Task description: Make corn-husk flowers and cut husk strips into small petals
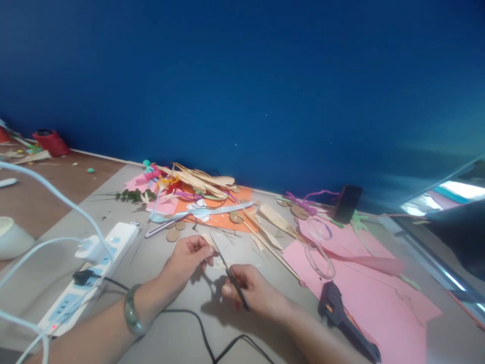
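My left hand [191, 255], with a green bangle [134, 309] on its wrist, pinches a small pale strip [206, 237] between thumb and fingertips. In my right hand [248, 288] is a slim, dark, pointed tool [238, 288], slanting up to the left. Its tip reaches the pale strip beside my left thumb; blur hides whether they touch and what exact kind of tool it is. Behind my left hand lie round wooden slices [173, 235] and a light purple tool [161, 229]. A small whitish scrap lies under my hands.
A power strip [123, 235] with plugs and white cables stands left. Dried husks [204, 179], pipe cleaners and orange paper [220, 220] lie by the blue wall. On the right are pink paper [397, 303], a black glue gun [346, 323], clear tape rolls [320, 260] and a phone [347, 203].
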`<state>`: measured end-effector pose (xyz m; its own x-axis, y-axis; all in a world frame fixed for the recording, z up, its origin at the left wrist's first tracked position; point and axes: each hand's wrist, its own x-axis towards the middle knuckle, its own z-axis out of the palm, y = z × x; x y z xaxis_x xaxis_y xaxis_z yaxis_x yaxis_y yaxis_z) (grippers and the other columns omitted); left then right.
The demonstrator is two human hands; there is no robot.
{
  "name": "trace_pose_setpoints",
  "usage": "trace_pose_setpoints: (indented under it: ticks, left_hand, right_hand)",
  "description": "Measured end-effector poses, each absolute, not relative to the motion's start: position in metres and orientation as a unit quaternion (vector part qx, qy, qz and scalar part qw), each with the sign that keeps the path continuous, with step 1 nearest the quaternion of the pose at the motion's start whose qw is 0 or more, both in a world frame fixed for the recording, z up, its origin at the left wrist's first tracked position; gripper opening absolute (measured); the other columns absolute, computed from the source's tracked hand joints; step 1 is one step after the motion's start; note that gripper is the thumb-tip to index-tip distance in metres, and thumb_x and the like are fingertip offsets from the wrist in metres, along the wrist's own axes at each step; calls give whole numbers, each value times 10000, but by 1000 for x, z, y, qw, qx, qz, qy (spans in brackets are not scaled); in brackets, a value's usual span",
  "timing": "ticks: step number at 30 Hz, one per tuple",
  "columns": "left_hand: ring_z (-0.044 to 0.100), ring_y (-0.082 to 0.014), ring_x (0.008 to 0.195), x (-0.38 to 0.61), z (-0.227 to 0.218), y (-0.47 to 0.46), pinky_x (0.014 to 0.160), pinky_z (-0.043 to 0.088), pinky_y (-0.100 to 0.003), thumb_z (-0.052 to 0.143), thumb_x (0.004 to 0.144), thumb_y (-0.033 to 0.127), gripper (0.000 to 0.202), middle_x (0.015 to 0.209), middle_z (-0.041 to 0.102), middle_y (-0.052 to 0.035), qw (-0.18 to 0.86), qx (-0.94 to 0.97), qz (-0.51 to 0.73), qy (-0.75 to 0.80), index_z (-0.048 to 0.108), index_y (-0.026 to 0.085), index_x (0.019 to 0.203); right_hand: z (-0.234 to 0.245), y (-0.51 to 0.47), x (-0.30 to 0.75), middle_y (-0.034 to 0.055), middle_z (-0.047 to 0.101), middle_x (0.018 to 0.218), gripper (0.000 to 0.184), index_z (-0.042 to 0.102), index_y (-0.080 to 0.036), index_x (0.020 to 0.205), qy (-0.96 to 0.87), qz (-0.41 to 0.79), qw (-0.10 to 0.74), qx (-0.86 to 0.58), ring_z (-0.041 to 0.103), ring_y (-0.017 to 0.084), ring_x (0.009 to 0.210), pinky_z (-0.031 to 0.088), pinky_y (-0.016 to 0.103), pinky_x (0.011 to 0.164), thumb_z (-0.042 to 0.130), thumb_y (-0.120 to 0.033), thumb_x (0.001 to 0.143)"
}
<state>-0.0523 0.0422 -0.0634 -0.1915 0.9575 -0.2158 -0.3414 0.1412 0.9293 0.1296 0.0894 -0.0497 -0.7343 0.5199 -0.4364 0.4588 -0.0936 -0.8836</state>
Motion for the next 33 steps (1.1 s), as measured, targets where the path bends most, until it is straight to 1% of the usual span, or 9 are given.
trace_pose_setpoints:
  ticks: [4, 11, 19, 28, 33]
  left_hand:
    - [459, -67, 425, -52, -63, 41, 443, 337, -179, 680, 702, 271, 190, 511, 621, -3, 559, 303, 580, 509, 577, 148, 601]
    - [471, -61, 435, -53, -67, 41, 449, 346, -169, 661, 737, 252, 166, 522, 627, -1, 556, 313, 585, 501, 595, 144, 630]
    - [474, -62, 436, -54, -68, 41, 446, 347, -172, 662, 744, 256, 175, 524, 624, 1, 560, 312, 587, 494, 583, 144, 635]
    - [471, -63, 440, -54, -67, 41, 455, 353, -175, 664, 741, 268, 187, 523, 622, 0, 557, 313, 590, 494, 580, 145, 628]
    - [482, -63, 445, -54, -69, 40, 447, 350, -169, 657, 747, 266, 169, 546, 638, -7, 556, 314, 586, 498, 601, 140, 649]
  right_hand:
    - [-49, 90, 129, -35, 528, 498, 313, 518, -160, 632, -663, 657, 28, -356, 456, 83, 456, 319, 179, 428, 671, -422, 709]
    - [-49, 89, 127, -36, 527, 487, 320, 512, -160, 609, -664, 657, 30, -355, 438, 74, 438, 305, 176, 414, 661, -421, 719]
    - [-55, 90, 128, -44, 499, 449, 433, 497, -162, 589, -652, 673, 41, -347, 421, 74, 417, 280, 181, 403, 717, -529, 653]
    - [-61, 89, 128, -38, 503, 426, 440, 469, -172, 577, -651, 670, 42, -354, 411, 79, 406, 265, 196, 418, 661, -548, 702]
    - [-61, 88, 128, -40, 509, 407, 454, 475, -174, 577, -652, 674, 47, -344, 403, 79, 392, 254, 203, 421, 644, -575, 707]
